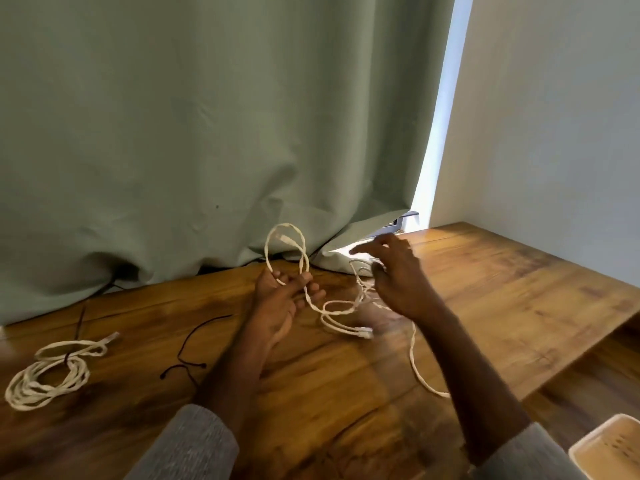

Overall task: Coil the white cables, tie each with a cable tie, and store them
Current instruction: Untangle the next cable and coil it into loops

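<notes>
The left hand is pinching one upright loop of the white cable at frame centre, its slack trailing lower right. The right hand, fingers spread and holding nothing I can make out, is hovering directly over that slack, nearer to gather it.

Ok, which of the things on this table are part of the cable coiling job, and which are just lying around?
Part of the job:
- loose white cable, its first loop held in the left hand
- right hand, reaching over it
- coiled white cable, already tied
- black cable tie, lying loose

Just lying about:
- green curtain
- wooden table
- pale container at the lower right
</notes>
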A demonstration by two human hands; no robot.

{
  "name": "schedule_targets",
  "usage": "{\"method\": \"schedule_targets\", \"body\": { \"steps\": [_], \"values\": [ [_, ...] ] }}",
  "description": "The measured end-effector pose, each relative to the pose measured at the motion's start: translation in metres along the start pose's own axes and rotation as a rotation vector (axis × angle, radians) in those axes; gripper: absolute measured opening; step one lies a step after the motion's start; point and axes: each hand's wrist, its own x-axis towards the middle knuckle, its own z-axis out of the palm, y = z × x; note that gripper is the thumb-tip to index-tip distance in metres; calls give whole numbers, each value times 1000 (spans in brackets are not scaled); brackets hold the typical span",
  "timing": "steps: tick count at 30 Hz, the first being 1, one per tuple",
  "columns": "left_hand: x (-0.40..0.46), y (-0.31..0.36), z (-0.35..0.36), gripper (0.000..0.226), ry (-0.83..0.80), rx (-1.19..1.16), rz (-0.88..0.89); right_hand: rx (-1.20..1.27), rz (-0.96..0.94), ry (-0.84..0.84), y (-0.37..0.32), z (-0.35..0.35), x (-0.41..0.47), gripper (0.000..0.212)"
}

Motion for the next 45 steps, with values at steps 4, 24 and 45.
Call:
{"method": "schedule_targets", "body": {
  "steps": [4, 24, 45],
  "values": [
    [15, 9, 5, 41, -9, -13, 35, -236, 118, -498, 39, 2, 0, 55],
    [55, -2, 54, 51, 95, 348, 43, 26, -189, -218, -3, 7, 111, 14],
    [74, 77, 50, 37, 146, 401, 188, 81, -18, -18, 28, 26, 100, 20]
  ]
}}
